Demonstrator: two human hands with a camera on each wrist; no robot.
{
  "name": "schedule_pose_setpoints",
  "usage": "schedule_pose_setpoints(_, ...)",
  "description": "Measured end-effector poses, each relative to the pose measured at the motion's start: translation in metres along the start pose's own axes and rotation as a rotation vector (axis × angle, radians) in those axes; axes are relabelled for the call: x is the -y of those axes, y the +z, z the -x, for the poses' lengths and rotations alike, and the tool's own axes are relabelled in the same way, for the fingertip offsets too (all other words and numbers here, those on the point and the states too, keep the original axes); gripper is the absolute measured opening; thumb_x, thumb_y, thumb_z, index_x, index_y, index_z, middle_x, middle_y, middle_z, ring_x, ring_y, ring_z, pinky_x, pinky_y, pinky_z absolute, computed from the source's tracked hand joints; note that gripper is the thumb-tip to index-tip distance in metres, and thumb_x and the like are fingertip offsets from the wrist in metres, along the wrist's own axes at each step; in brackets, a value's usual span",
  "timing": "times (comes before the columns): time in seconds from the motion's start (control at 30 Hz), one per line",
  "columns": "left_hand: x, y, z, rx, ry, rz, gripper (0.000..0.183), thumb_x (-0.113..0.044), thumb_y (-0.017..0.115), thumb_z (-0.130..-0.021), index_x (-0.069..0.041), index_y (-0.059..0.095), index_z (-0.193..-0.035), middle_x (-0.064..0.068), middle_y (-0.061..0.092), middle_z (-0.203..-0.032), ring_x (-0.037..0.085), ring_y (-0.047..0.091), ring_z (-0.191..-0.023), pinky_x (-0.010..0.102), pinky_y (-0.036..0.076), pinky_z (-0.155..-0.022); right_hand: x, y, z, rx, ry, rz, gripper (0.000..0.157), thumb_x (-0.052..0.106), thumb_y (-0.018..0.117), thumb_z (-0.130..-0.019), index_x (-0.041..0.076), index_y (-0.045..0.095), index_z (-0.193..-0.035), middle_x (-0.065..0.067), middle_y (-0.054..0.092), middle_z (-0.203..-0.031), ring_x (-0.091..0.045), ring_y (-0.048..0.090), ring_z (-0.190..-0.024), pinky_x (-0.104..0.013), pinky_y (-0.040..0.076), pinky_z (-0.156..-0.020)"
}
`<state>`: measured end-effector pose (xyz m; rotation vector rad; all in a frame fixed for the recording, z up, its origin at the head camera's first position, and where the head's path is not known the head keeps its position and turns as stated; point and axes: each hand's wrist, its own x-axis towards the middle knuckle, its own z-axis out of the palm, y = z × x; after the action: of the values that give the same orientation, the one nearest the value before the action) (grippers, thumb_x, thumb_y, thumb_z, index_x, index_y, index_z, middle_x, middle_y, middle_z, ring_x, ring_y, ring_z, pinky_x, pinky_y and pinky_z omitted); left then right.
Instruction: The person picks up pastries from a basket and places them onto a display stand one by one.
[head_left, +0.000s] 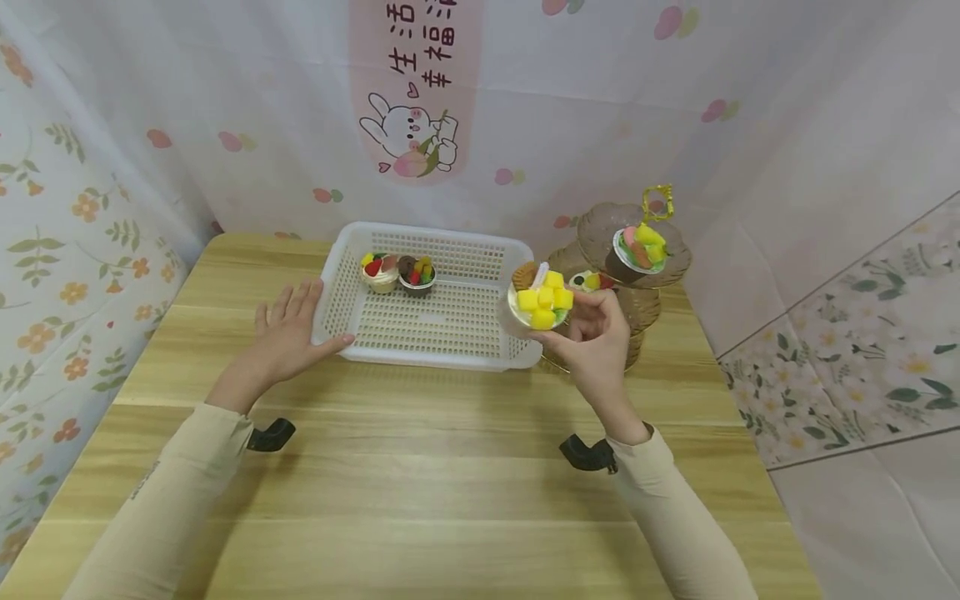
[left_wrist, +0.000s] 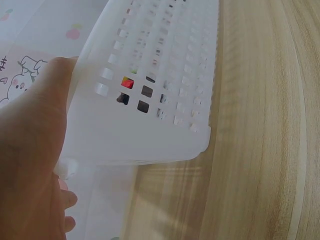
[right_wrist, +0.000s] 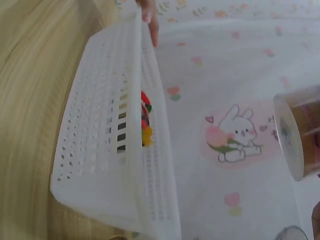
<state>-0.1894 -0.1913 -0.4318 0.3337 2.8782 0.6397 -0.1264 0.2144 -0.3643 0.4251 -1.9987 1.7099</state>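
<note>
where the curtain hung behind the table, a pink strip bore dark chinese characters, 生活 and 幸福, with one more cut off at the top edge, beside a drawn rabbit. lettering on the left sleeve was too small to read. the white mesh basket stood near the table's far edge, and right of it rose the amber-tinted, tiered stand. the left hand touched the basket's left end, fingers spread, thumb at the near corner. the right hand pinched a cup between thumb and fingers, up at the basket's right end, just beside the stand. its creamy top carried yellow cubes, a ridged tan biscuit, a whitish stick and some green. in the basket, a white-topped treat and a dark treat sat side by side; a pink-and-yellow treat sat on the stand's top tier, near a gold ornament.
</note>
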Motion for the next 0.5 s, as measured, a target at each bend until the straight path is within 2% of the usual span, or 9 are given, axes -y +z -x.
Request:
schedule_pose_setpoints(0.1, 0.0, 0.0, 0.001, 0.002, 0.001, -0.002, 0.11, -0.072, 0.05, -0.089, -0.008, -0.005, -0.159, 0.026, -0.001, -0.166, 0.053, -0.005, -0.151, 0.078, -0.004, -0.111, 0.001, -0.017, 0.01, -0.043, -0.009, -0.054, 0.055, -0.004, 0.085, -0.069, 0.007, 0.058, -0.114, 0.007, 0.074, -0.108, -0.002, 0.031, -0.044, -0.019, 0.024, -0.039)
schedule_pose_setpoints(0.2, -0.001, 0.0, 0.001, -0.001, -0.002, 0.0, 0.11, -0.073, 0.049, -0.089, -0.008, -0.004, -0.16, 0.025, -0.001, -0.166, 0.052, -0.004, -0.151, 0.077, -0.004, -0.112, 0.002, -0.031, 0.02, -0.077, 0.002, -0.048, 0.055, -0.004, 0.085, -0.069, 0.013, 0.059, -0.114, 0.007, 0.074, -0.111, 0.0, 0.032, -0.044, -0.018, 0.024, -0.04)
schedule_pose_setpoints(0.37, -0.001, 0.0, 0.0, 0.005, -0.009, 0.008, 0.11, -0.073, 0.049, -0.089, -0.008, -0.004, -0.16, 0.025, 0.0, -0.166, 0.051, -0.005, -0.151, 0.077, -0.004, -0.112, 0.002, -0.054, 0.034, -0.171, 0.02, -0.027, 0.054, -0.013, 0.082, -0.068, 0.012, 0.059, -0.11, 0.003, 0.073, -0.116, 0.002, 0.042, -0.045, -0.01, 0.036, -0.045)
schedule_pose_setpoints(0.5, -0.001, 0.0, 0.001, 0.013, -0.011, 0.014, 0.11, -0.073, 0.049, -0.089, -0.009, -0.006, -0.159, 0.025, -0.001, -0.166, 0.052, -0.005, -0.151, 0.077, -0.006, -0.112, 0.002, -0.07, 0.04, -0.242, 0.037, -0.018, 0.052, -0.016, 0.079, -0.069, 0.012, 0.06, -0.108, 0.0, 0.072, -0.115, 0.001, 0.04, -0.043, -0.011, 0.035, -0.043)
